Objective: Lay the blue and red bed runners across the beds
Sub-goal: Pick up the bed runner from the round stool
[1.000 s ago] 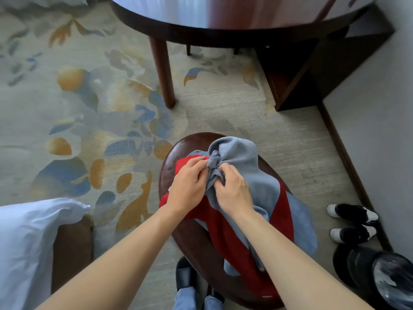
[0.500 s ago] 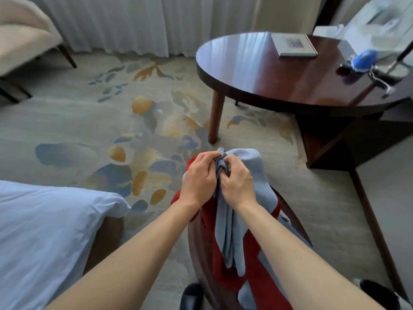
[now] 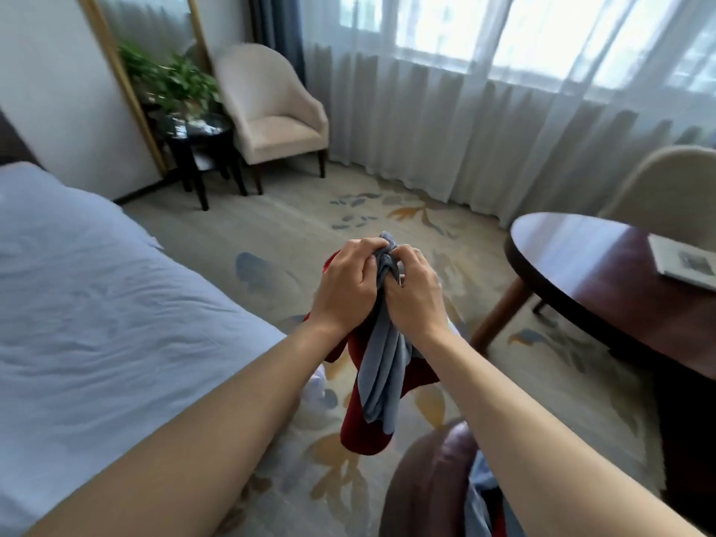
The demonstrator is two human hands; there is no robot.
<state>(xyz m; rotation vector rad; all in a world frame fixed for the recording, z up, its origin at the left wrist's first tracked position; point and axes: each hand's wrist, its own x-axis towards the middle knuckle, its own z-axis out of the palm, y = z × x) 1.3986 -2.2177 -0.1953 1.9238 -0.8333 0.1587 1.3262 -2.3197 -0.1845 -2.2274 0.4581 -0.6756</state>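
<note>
Gripping a bunched grey-blue cloth bed runner (image 3: 381, 366) with the left hand (image 3: 346, 290) and the right hand (image 3: 414, 294), fists pressed side by side, fingers curled tight round the gathered top of the fabric. Hanging down between the forearms in soft folds, clear of the floor, with a dark red cloth bed runner (image 3: 368, 436) draped behind and below it (which hand clamps the red cloth cannot be told, though its edge peeks out by the left thumb). Held up in the air over the patterned beige carpet (image 3: 294, 234), beside the white-sheeted bed (image 3: 97, 304) on the left and not touching it. Farther right, a round dark wooden table (image 3: 604, 281) carrying a flat pale booklet (image 3: 684, 263). Below the wrists, the rounded back of a brown leather chair (image 3: 426, 486). Beyond, a cream upholstered armchair (image 3: 277, 114) just beside a small black side table (image 3: 199, 149) bearing a leafy green plant (image 3: 170, 79), and sheer white curtains (image 3: 484, 141) across the window.
</note>
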